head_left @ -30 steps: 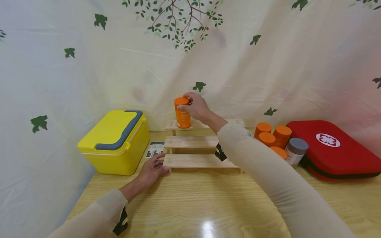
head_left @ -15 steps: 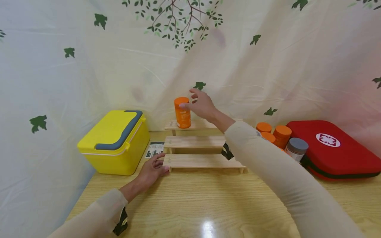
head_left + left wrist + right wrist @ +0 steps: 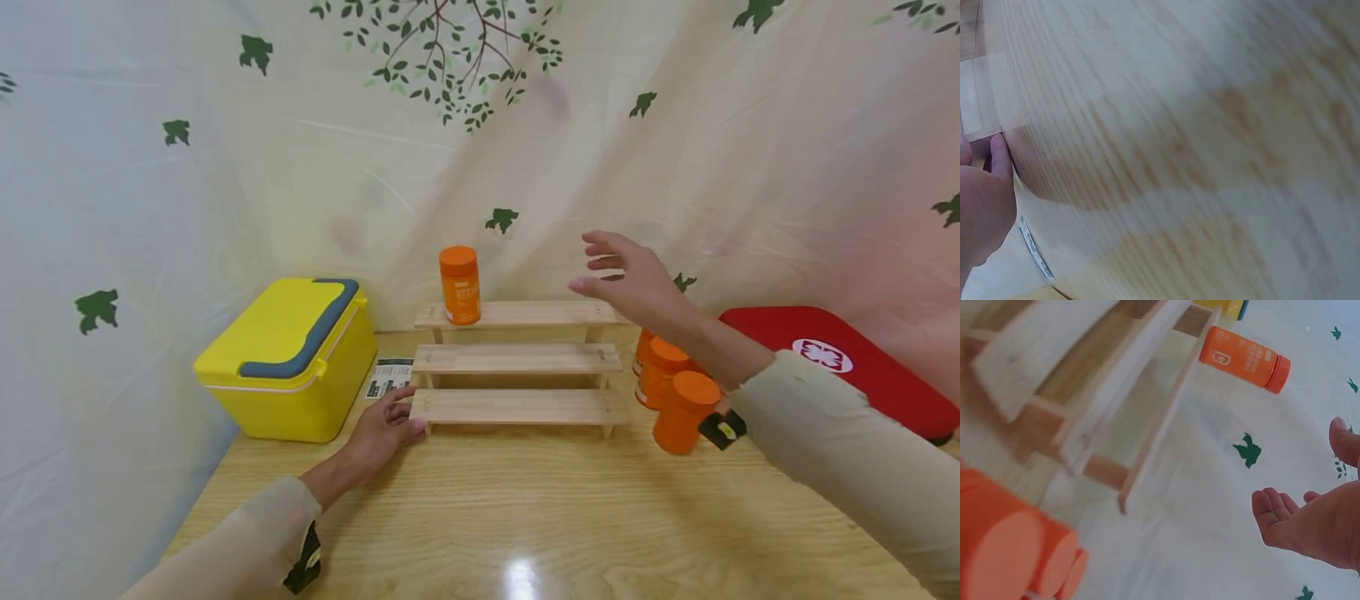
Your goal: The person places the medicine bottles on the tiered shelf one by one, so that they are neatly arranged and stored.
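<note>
The bottle [image 3: 461, 287] stands upright on the top shelf of the rack [image 3: 517, 358], near that shelf's left end, its orange lid on. A second ago the right hand [image 3: 633, 279] had it by the lid, and half a second ago only the thumb remained at the lid; now the hand has let go and is in the air beyond the shelf's right end, fingers loosely bent and holding nothing, well apart from the bottle. The bottle itself has not visibly moved.

The left hand [image 3: 378, 429] is where it was, thumb and fingers pinching the left end of the rack's lowest shelf.

With the right sleeve [image 3: 847, 450] drawn back, the right ends of the lower two shelves are uncovered. Beside the rack's right end, three more orange bottles [image 3: 682, 417] show, the front one now in full view; the grey-lidded bottle seen earlier is hidden behind the arm.

Toward the table's [image 3: 480, 517] right edge lies the red kit [image 3: 892, 379], partly covered by the same sleeve. Near its left edge sits the yellow box [image 3: 292, 358], unchanged, with the card [image 3: 392, 379] between box and rack. A leaf-patterned cloth [image 3: 375, 183] hangs behind.
</note>
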A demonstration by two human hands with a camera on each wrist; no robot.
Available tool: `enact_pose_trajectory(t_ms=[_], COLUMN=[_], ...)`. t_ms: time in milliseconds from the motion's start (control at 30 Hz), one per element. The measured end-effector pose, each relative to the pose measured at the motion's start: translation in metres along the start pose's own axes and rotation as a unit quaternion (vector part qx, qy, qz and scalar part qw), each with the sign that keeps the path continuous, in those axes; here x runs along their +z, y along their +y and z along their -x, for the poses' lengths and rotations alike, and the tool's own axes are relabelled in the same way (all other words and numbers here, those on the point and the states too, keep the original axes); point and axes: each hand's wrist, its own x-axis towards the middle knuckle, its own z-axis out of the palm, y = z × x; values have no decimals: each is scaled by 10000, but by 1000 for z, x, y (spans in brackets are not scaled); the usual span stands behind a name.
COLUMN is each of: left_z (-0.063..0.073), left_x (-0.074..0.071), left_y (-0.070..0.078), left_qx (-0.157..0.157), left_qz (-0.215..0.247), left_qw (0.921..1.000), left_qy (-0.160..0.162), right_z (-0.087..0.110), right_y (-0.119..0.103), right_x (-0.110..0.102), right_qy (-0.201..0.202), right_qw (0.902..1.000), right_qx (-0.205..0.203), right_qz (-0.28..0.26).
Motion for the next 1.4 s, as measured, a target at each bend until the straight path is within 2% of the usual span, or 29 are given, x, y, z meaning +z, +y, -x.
enact_pose_trajectory(t_ms=[167,400,700,900,1067,1233,1400], left_z=[-1,-1,-1,0,0,0,0], left_x=[1,3,2,1,0,1,1], left_y=[-1,-2,-2,-2,-2,-2,-1], left_qx=[5,20,40,46,81,79,77], left_qz=[40,35,-17,-141,-227,-213,-163], left_qw=[10000,10000,10000,9999,9997,9997,9998], left_qy=[21,44,17,39,17,29,-8], right_z=[36,72,109,125,133,138,138], right_y=[16,38,69,86,98,108,116], right_x=[-19,-40,-45,-39,-33,-27,-18], right_qy=[-40,29,56,20,56,33,37], right_qw=[9990,9964,9926,9942,9914,9925,9899], right_qx=[260,503,740,656,839,875,1106], right_qz=[355,686,964,849,1007,849,881])
